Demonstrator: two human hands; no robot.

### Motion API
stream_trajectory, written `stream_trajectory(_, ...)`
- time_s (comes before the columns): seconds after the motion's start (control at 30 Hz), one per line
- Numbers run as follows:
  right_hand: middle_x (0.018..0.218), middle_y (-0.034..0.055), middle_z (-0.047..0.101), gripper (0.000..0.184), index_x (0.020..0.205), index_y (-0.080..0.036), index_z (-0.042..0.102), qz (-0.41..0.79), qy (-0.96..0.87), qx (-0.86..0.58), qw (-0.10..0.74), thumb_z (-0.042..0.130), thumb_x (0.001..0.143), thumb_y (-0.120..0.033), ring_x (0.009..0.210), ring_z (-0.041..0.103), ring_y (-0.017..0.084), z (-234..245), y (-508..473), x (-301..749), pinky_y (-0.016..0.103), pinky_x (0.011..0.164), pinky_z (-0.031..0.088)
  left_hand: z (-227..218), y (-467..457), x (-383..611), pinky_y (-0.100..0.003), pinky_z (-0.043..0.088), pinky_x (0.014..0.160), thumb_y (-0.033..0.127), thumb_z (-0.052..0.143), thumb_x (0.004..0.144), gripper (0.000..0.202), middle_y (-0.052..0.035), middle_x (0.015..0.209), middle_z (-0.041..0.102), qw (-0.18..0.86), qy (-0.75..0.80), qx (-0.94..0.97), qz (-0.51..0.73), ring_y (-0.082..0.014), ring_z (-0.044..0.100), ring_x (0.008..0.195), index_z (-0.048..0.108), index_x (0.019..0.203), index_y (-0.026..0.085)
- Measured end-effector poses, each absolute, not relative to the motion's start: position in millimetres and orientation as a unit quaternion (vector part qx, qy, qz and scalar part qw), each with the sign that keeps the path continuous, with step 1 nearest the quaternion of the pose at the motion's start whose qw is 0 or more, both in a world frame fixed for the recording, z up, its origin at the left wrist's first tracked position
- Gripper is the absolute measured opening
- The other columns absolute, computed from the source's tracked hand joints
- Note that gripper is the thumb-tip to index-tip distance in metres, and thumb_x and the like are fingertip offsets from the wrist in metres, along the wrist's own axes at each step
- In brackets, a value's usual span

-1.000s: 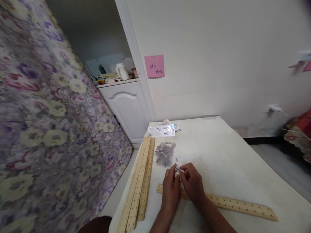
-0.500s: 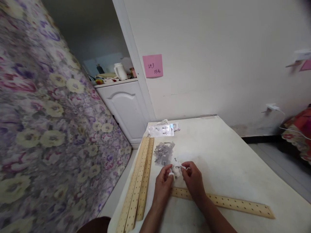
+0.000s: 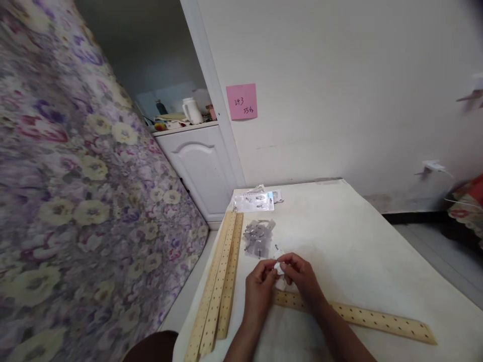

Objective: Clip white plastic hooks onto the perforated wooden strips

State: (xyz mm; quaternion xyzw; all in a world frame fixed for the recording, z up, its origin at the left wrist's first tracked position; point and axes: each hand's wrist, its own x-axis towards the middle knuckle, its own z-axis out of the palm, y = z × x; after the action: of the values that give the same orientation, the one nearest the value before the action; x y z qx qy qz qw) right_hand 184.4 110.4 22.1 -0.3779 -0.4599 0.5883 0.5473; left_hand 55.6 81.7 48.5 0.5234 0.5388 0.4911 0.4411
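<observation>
My left hand (image 3: pixel 263 282) and my right hand (image 3: pixel 301 274) meet over the near part of the table, fingertips almost touching. Both are closed in a pinch on a small white piece (image 3: pixel 278 268), whose exact kind the fingers hide. Just beyond them lies a small hook-like metal bit (image 3: pixel 278 247), partly covered by my right hand. Farther off, to the left, is a pile of clear square pads with metal hooks (image 3: pixel 259 239). A perforated wooden strip (image 3: pixel 377 317) lies crosswise below my hands, and my right forearm passes over it.
Several more perforated wooden strips (image 3: pixel 219 281) run along the table's left edge. Clear blister packaging (image 3: pixel 253 202) lies at the far left corner of the white table (image 3: pixel 339 241). A flowered curtain (image 3: pixel 94 201) hangs at left; a pink note (image 3: pixel 242 102) is on the wall.
My hands have come together, and the white pieces held apart before are now between the joined fingertips. The whole view has shifted slightly.
</observation>
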Motion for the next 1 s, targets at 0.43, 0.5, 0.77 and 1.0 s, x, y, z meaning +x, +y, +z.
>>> stream_trajectory(0.43,0.069,0.0007,0.061,0.016,0.080,-0.020,0.062,0.370,-0.674,-0.537,0.348,0.060,0.074,-0.034,0.065,0.057,0.017,19,93,219,0.028,0.061,0.043,45,38,14,-0.024,0.048,0.068,0.036,0.068,0.071,0.026,-0.0010,0.075,0.070,0.393,0.599,0.415,0.561,-0.0153,0.063,0.069,0.068,0.090,0.018)
stream_trajectory(0.5,0.077,0.0016,0.062,0.020,0.082,-0.020,0.063,0.343,-0.698,-0.561,0.282,0.065,0.067,-0.033,0.070,0.057,0.019,16,84,239,0.029,0.065,0.043,43,27,7,-0.024,0.049,0.067,0.038,0.068,0.070,0.029,-0.0009,0.073,0.069,0.391,0.602,0.406,0.566,-0.0152,0.062,0.067,0.068,0.090,0.018)
stream_trajectory(0.77,0.092,0.0033,0.060,0.022,0.084,-0.022,0.062,0.286,-0.731,-0.584,0.206,0.060,0.063,-0.021,0.089,0.055,0.021,16,48,273,0.030,0.078,0.041,21,-6,4,-0.028,0.053,0.069,0.042,0.067,0.068,0.034,-0.0039,0.083,0.071,0.403,0.608,0.407,0.550,-0.0178,0.065,0.070,0.071,0.092,0.018)
stream_trajectory(1.0,0.087,0.0029,0.059,0.013,0.078,-0.021,0.057,0.280,-0.727,-0.594,0.201,0.056,0.065,-0.022,0.087,0.055,0.021,20,24,254,0.029,0.077,0.040,14,-13,-4,-0.029,0.054,0.068,0.041,0.067,0.067,0.031,-0.0032,0.080,0.071,0.394,0.603,0.403,0.565,-0.0186,0.065,0.070,0.071,0.088,0.019)
